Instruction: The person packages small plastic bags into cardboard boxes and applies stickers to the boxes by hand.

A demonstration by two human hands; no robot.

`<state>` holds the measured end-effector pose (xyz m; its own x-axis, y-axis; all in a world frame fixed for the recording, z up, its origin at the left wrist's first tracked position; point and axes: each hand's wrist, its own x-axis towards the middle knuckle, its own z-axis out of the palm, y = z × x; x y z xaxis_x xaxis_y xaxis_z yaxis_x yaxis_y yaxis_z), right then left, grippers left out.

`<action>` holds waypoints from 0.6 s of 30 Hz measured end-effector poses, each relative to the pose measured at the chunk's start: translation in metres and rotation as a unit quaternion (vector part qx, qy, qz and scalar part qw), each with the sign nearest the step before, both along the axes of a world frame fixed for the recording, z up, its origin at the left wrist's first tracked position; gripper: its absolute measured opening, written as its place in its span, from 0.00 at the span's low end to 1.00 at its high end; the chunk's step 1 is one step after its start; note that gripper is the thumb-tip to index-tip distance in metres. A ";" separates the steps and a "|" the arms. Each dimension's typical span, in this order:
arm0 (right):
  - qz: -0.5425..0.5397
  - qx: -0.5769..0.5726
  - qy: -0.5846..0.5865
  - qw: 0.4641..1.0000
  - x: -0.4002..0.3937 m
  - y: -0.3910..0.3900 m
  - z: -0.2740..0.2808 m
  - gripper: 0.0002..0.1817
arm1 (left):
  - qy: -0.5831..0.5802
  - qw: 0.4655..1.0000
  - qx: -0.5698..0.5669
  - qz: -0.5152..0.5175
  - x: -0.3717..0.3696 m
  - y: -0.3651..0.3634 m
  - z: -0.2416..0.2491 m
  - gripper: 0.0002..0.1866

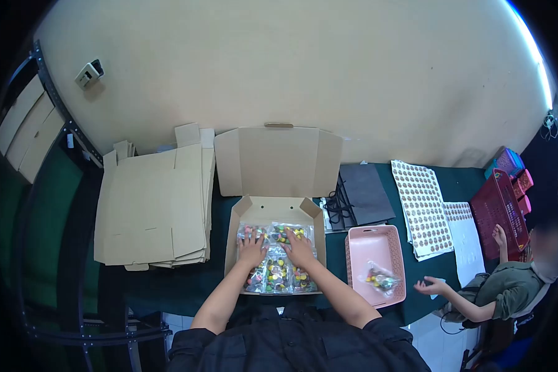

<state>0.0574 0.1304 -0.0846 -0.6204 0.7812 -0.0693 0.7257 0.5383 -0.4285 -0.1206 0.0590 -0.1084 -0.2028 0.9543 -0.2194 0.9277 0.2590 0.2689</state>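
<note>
An open cardboard box (275, 211) stands in front of me with its lid raised at the back. Clear bags of colourful round pieces (278, 273) fill it, laid side by side in rows. My left hand (252, 249) rests on the bags at the left of the box, fingers spread. On the right side my right hand (299, 249) lies on the bags too, its fingers apart. Neither hand grips a bag. Parts of the upper bags are hidden under my fingers.
Flattened cardboard (152, 204) is stacked at left. To the right are a pink basket (376, 234) holding one bag, black paper bags (367, 195), sticker sheets (423, 208) and a dark red basket (499, 214). A co-worker (511, 291) sits at the far right, both hands visible.
</note>
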 end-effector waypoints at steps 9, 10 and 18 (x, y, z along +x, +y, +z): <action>-0.178 0.168 0.265 0.933 0.100 -0.010 0.059 0.21 | -0.061 0.994 0.087 -0.018 0.008 -0.056 0.037 0.30; -0.237 0.186 0.247 0.921 0.123 -0.010 0.052 0.21 | -0.068 0.994 0.089 -0.010 0.008 -0.064 0.040 0.30; -0.457 -0.091 -0.103 0.879 0.280 -0.055 0.003 0.36 | -0.113 0.994 0.009 0.004 0.009 -0.090 0.045 0.29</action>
